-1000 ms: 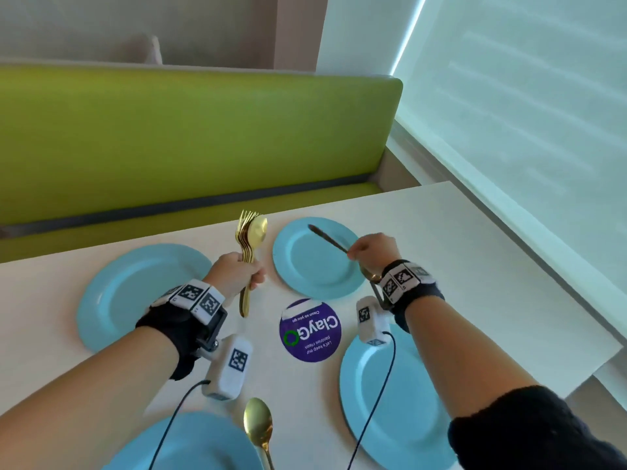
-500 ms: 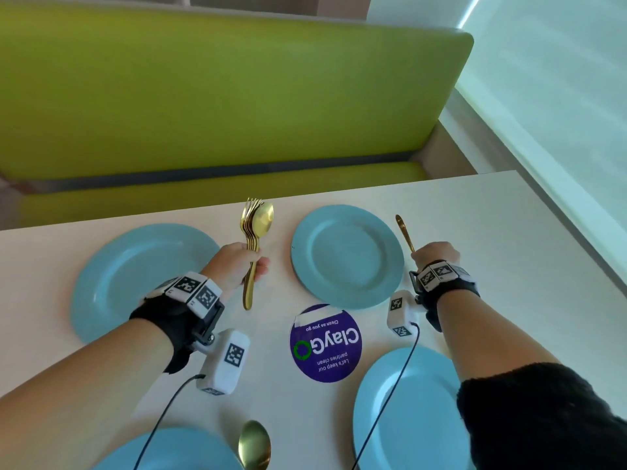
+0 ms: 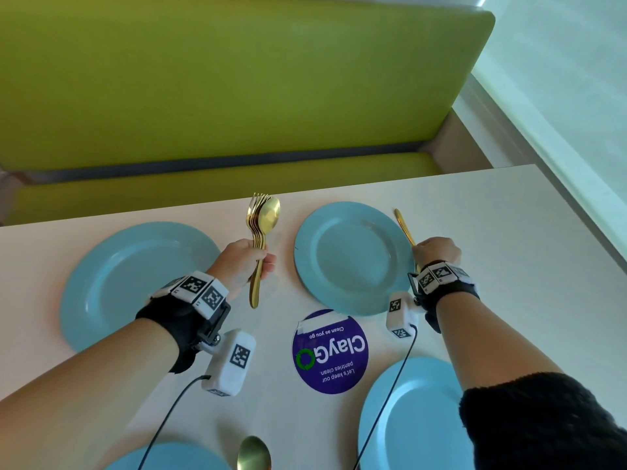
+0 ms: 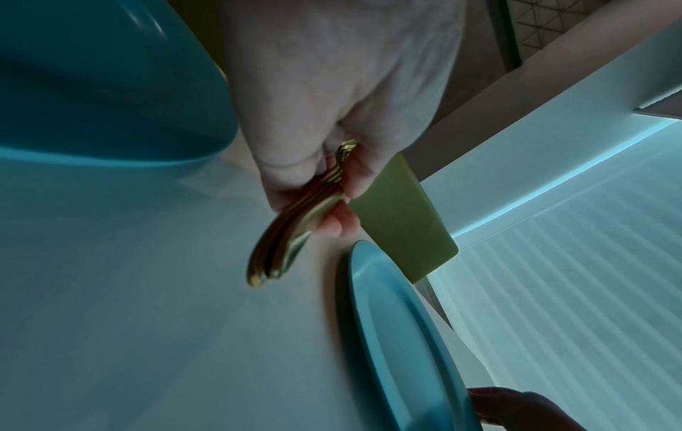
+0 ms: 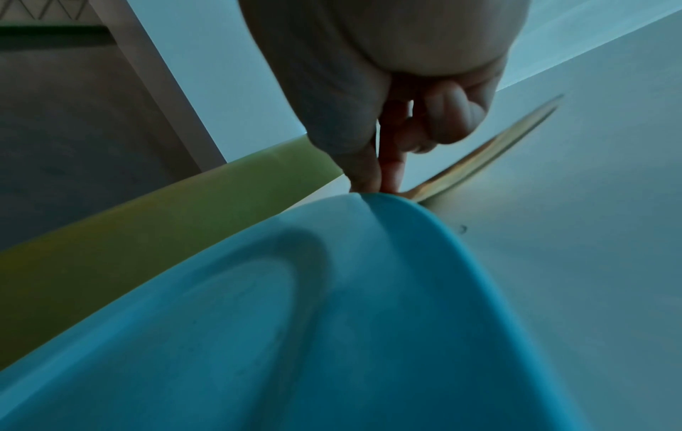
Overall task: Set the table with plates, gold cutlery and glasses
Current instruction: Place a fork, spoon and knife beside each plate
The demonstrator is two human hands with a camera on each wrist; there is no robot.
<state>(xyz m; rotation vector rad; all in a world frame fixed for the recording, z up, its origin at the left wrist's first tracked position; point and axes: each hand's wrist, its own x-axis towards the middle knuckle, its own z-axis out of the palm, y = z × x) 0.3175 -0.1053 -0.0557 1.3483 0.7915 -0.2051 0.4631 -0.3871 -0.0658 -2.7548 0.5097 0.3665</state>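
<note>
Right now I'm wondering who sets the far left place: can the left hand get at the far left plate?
Probably yes. The far left plate lies bare right beside the left hand, with nothing between them. But that hand's grip is full with the bundle of forks and a spoon.

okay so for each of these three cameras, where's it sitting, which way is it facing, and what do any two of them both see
Head: worn on the head, facing forward and down at the table; shows both forearms, left hand and right hand.
Left wrist: under the wrist, looking along the left hand at its cutlery bundle.
Right wrist: under the wrist, looking along the right hand at the far right plate and gold knife.
Shared: all three show that plate.
</note>
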